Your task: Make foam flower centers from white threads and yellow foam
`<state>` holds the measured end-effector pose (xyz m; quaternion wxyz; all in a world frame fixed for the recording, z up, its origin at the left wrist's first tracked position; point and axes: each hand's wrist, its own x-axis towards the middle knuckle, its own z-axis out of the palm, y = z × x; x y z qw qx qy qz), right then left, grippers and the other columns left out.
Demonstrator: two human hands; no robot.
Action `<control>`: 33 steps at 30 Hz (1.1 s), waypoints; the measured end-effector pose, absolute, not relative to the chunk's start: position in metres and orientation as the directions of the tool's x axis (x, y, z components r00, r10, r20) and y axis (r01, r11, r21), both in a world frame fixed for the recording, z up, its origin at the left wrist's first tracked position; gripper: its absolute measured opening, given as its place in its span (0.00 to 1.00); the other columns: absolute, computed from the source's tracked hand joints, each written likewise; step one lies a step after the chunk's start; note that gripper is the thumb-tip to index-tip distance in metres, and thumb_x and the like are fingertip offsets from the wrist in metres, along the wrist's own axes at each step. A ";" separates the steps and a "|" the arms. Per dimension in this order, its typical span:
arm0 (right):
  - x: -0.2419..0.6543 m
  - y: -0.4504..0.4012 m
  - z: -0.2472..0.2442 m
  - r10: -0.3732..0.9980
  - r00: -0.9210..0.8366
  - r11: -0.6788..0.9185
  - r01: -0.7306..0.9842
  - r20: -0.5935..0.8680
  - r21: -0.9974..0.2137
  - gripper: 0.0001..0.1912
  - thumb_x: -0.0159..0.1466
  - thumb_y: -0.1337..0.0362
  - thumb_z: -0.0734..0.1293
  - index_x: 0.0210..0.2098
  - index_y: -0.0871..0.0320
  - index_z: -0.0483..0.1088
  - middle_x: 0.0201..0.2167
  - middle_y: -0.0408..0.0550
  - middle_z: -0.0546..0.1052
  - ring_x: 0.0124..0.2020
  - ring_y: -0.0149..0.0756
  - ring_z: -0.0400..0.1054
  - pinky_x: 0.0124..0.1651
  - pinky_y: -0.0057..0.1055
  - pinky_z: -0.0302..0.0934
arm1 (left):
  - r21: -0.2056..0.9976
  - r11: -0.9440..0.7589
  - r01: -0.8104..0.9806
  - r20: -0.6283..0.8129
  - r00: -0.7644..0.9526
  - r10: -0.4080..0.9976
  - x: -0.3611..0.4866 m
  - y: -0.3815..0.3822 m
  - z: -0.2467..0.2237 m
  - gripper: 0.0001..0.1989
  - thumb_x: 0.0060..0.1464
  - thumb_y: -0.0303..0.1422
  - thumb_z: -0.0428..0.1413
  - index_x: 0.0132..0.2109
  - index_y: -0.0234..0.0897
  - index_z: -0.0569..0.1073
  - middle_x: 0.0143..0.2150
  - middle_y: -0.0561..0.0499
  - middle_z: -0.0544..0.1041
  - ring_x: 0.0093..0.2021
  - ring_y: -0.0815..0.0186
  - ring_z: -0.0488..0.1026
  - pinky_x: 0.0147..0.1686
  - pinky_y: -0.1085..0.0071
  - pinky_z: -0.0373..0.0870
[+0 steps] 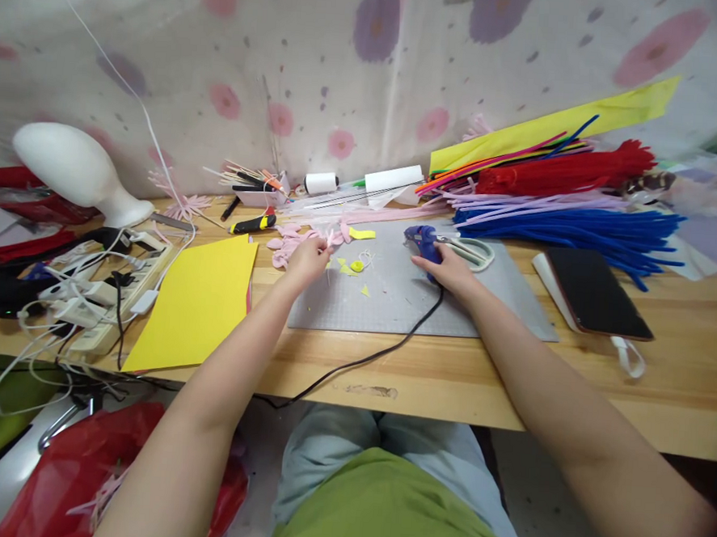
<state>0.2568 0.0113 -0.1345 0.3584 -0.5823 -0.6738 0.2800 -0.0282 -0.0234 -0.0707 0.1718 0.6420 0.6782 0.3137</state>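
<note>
My left hand (309, 261) is closed in a pinch over the left part of the grey cutting mat (380, 306). A small pale pink piece (330, 238) shows at its fingertips, too small to make out fully. Fuzzy pink pieces (287, 244) lie heaped just behind and left of that hand. Wrapped round a blue glue gun (422, 242) is my right hand (451, 270), and the gun's black cord (383, 353) runs off the table's front edge. Scissors (484, 257) with pale handles lie beyond the right hand. Yellow scraps (357, 266) are scattered between the hands.
Yellow sheets (195, 303) and a power strip (116, 306) with tangled cables lie left. Blue (567, 230) and red pipe cleaners (568, 169) are piled back right, near a phone (597, 291). A yellow-black cutter (253, 224) and a white foam head (76, 166) stand behind.
</note>
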 end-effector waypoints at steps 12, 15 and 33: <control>0.256 -0.001 -0.133 0.979 0.064 0.114 0.613 0.193 -0.782 0.24 0.55 0.51 0.61 0.45 0.61 0.69 0.41 0.55 0.75 0.42 0.46 0.67 0.45 0.41 0.59 | 0.000 -0.132 0.991 0.021 0.132 0.991 0.023 0.015 -0.077 0.13 0.54 0.29 0.47 0.40 0.33 0.75 0.41 0.38 0.75 0.41 0.57 0.72 0.39 0.67 0.63; 0.261 0.003 -0.134 0.976 0.037 0.155 0.581 0.216 -0.799 0.24 0.54 0.51 0.63 0.44 0.60 0.70 0.41 0.53 0.75 0.42 0.45 0.67 0.46 0.41 0.59 | -0.065 -0.133 0.989 -0.023 0.132 0.991 0.026 0.029 -0.084 0.14 0.54 0.26 0.46 0.43 0.30 0.74 0.42 0.36 0.74 0.43 0.56 0.72 0.41 0.66 0.64; 0.272 0.021 -0.138 0.978 0.054 0.135 0.574 0.202 -0.808 0.21 0.53 0.52 0.63 0.42 0.58 0.71 0.39 0.52 0.76 0.40 0.44 0.67 0.46 0.40 0.59 | 0.011 -0.271 0.962 0.005 0.271 0.962 0.022 0.032 -0.074 0.17 0.47 0.27 0.51 0.46 0.33 0.75 0.48 0.38 0.73 0.49 0.52 0.68 0.49 0.61 0.59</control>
